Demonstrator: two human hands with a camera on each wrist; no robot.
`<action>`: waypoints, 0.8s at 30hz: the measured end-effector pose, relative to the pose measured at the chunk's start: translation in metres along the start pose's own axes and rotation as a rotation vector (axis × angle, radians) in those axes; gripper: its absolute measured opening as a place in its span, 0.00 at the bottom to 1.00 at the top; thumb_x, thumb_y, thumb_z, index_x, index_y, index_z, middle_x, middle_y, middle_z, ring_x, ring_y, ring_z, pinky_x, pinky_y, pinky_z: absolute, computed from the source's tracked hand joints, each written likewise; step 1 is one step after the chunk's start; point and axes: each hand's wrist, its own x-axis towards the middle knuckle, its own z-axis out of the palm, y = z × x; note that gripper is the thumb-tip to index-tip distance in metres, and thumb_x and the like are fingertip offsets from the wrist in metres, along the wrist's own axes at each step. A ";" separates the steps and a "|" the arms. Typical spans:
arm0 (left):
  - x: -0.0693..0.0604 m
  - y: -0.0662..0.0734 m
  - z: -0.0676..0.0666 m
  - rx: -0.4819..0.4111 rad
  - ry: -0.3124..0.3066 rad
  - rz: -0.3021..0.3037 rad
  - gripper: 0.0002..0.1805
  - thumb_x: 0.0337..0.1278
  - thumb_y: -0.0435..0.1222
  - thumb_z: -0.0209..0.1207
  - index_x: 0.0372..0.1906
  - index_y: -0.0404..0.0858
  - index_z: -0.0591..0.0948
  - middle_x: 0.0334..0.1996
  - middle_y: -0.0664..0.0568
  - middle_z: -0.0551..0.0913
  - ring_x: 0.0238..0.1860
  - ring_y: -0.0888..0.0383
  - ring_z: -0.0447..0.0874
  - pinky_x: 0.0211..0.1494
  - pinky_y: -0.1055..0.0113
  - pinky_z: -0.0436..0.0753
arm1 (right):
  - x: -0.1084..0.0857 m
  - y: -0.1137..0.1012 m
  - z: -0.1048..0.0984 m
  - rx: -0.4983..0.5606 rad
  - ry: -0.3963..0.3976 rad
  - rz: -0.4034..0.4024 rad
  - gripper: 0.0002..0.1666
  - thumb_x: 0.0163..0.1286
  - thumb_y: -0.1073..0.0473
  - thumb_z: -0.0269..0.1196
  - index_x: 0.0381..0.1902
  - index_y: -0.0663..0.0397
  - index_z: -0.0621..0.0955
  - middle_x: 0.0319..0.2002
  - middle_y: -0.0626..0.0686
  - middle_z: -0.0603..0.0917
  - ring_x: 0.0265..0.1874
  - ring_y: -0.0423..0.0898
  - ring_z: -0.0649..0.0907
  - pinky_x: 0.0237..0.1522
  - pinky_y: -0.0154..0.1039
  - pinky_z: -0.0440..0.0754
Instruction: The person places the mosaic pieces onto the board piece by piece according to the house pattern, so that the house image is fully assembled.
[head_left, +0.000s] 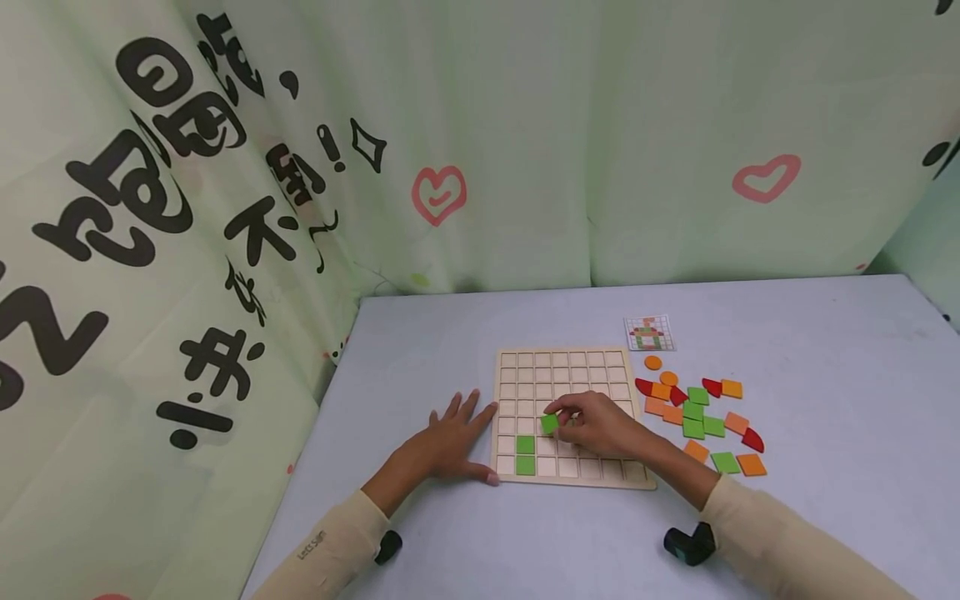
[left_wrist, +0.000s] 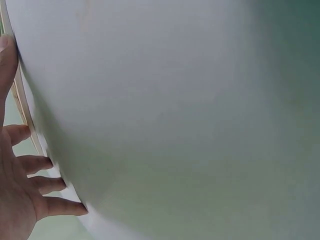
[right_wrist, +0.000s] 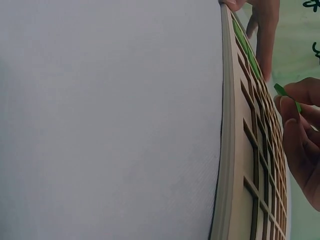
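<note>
Pale green curtain (head_left: pixel 510 150) with black lettering and pink hearts behind; table (head_left: pixel 555 542) under a white cover. On it, gridded wooden board (head_left: pixel 567 467), nearly square, lying flat between the hands.

Left hand (head_left: pixel 457 446): spread, thumb at the board's near-left corner, index tip at its left edge, other fingers out over the table. Right hand (head_left: pixel 596 423): over the board from the right, thumb and fingers pinching one green square.

Loose tiles (head_left: pixel 693 427) sit right of the board: green, orange and red, some squares, some rounded. Small picture card (head_left: pixel 649 332) lies past the board's far-right corner, showing a coloured figure on a grid.

Two set green tiles (head_left: pixel 525 466) fill neighbouring cells in the second column from the left, nearest rows. The held green tile (head_left: pixel 550 424) is right of them and farther from the person, tilted, apparently raised off the grid. No clear long axis. Right hand has it; left hand is well apart, off to its left.
</note>
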 end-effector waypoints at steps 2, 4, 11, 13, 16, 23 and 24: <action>0.000 0.000 0.000 0.003 0.000 -0.002 0.63 0.41 0.72 0.65 0.81 0.52 0.52 0.82 0.44 0.47 0.81 0.38 0.43 0.71 0.31 0.60 | 0.002 -0.001 0.002 0.001 -0.001 0.003 0.17 0.64 0.64 0.68 0.52 0.56 0.84 0.34 0.47 0.82 0.28 0.42 0.77 0.27 0.29 0.75; 0.001 0.000 0.001 0.004 0.000 -0.002 0.63 0.41 0.72 0.65 0.81 0.52 0.52 0.82 0.44 0.47 0.81 0.38 0.43 0.71 0.31 0.60 | 0.004 -0.002 0.004 0.003 -0.002 -0.003 0.16 0.64 0.65 0.68 0.51 0.56 0.85 0.33 0.47 0.82 0.28 0.42 0.77 0.27 0.30 0.75; 0.001 -0.001 0.001 -0.008 0.003 0.003 0.63 0.41 0.72 0.65 0.81 0.52 0.53 0.82 0.44 0.47 0.81 0.38 0.42 0.71 0.30 0.60 | 0.012 -0.003 0.012 -0.017 0.001 -0.035 0.14 0.63 0.65 0.69 0.47 0.53 0.85 0.30 0.45 0.82 0.31 0.42 0.78 0.33 0.31 0.77; 0.001 -0.001 0.001 -0.009 0.005 0.004 0.63 0.41 0.72 0.65 0.81 0.52 0.53 0.82 0.44 0.47 0.81 0.37 0.42 0.71 0.30 0.60 | 0.013 -0.004 0.014 -0.025 0.004 -0.045 0.13 0.63 0.65 0.69 0.46 0.53 0.85 0.30 0.45 0.82 0.31 0.42 0.79 0.34 0.31 0.77; 0.001 -0.001 0.001 -0.009 0.008 0.006 0.63 0.41 0.73 0.65 0.81 0.52 0.53 0.82 0.44 0.47 0.81 0.37 0.42 0.71 0.30 0.60 | 0.015 -0.005 0.017 -0.039 0.019 -0.042 0.13 0.61 0.65 0.71 0.45 0.53 0.84 0.29 0.45 0.82 0.30 0.41 0.78 0.33 0.32 0.76; 0.002 -0.003 0.003 -0.025 0.011 0.011 0.63 0.41 0.72 0.65 0.81 0.52 0.53 0.82 0.44 0.47 0.81 0.37 0.42 0.71 0.30 0.59 | 0.020 -0.010 0.026 -0.117 0.072 -0.014 0.14 0.60 0.62 0.73 0.44 0.53 0.85 0.27 0.43 0.81 0.26 0.38 0.76 0.32 0.32 0.73; 0.002 -0.003 0.004 -0.026 0.012 0.012 0.63 0.41 0.73 0.65 0.81 0.52 0.53 0.82 0.43 0.47 0.81 0.37 0.42 0.71 0.29 0.59 | 0.020 -0.011 0.027 -0.123 0.078 -0.012 0.14 0.60 0.62 0.73 0.44 0.54 0.86 0.26 0.42 0.81 0.26 0.38 0.76 0.31 0.32 0.73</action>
